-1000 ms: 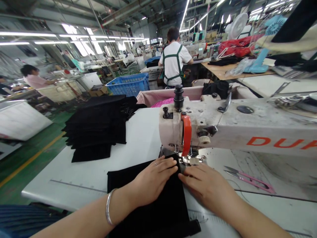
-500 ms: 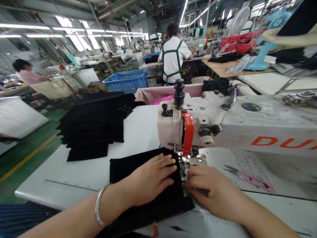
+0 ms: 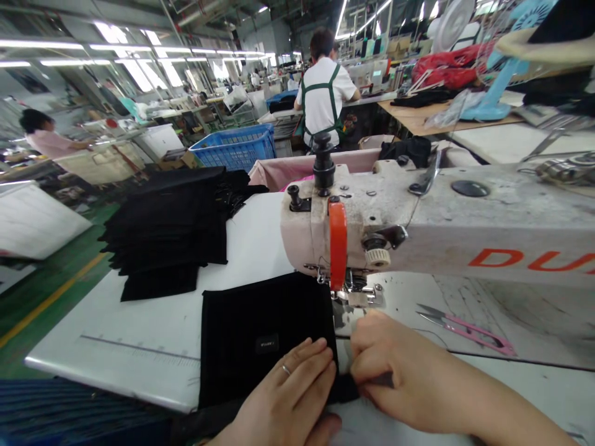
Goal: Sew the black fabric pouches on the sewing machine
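- Black fabric piece (image 3: 251, 310) lies flat on the white table (image 3: 153, 334), its near right corner under both hands.
- Left hand (image 3: 290, 396) rests flat on it; right hand (image 3: 400, 371) pinches its right edge.
- Its small label (image 3: 266, 344) (too small to read).
- Beyond, the sewing machine (image 3: 418, 229) is lettered "DU"; bare tabletop to the left.

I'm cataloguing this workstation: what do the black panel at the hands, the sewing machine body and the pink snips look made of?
Black panel: matte cloth, lying limp and flat; weave unclear. Sewing machine body: probably painted metal, cream coat scuffed. Snips: bright steel-looking blades, pink handle likely plastic.
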`<state>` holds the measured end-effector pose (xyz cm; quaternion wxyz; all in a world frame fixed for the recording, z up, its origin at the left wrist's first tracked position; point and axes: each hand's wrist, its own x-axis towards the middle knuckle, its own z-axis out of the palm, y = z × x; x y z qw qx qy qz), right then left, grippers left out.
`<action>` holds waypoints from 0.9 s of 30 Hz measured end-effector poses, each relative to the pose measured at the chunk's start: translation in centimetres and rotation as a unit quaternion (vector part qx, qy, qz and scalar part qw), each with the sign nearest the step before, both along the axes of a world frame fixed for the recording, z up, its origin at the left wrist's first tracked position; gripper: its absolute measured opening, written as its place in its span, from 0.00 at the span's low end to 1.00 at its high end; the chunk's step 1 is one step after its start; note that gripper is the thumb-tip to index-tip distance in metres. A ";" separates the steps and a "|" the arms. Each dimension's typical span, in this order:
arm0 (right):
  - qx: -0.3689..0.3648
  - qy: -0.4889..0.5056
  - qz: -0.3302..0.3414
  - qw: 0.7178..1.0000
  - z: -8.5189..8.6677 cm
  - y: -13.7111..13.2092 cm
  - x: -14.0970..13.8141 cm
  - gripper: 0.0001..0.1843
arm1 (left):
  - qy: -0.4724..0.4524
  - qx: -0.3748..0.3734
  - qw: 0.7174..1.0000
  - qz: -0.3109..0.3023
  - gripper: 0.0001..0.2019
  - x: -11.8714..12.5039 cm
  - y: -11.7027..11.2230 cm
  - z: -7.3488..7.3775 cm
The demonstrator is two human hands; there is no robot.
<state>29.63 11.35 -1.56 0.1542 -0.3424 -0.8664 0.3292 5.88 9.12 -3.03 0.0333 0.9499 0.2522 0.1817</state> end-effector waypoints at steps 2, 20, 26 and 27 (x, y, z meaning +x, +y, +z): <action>0.006 0.008 -0.021 1.000 0.2 0.0 -0.1 0.11 | -0.001 -0.001 1.000 -0.011 0.19 0.0 0.2 0.2; 0.165 0.004 -0.118 0.979 -2.6 1.2 -0.9 0.24 | -0.020 -0.095 0.994 -0.047 0.16 -0.4 6.9 -0.1; 0.164 -0.047 -0.167 0.971 -3.3 1.6 -1.2 0.23 | -0.056 -0.061 0.995 -0.049 0.13 0.0 9.5 -0.4; 0.163 -0.055 -0.169 0.970 -3.4 1.6 -1.3 0.22 | -0.057 -0.056 0.996 -0.049 0.13 0.1 9.8 -0.4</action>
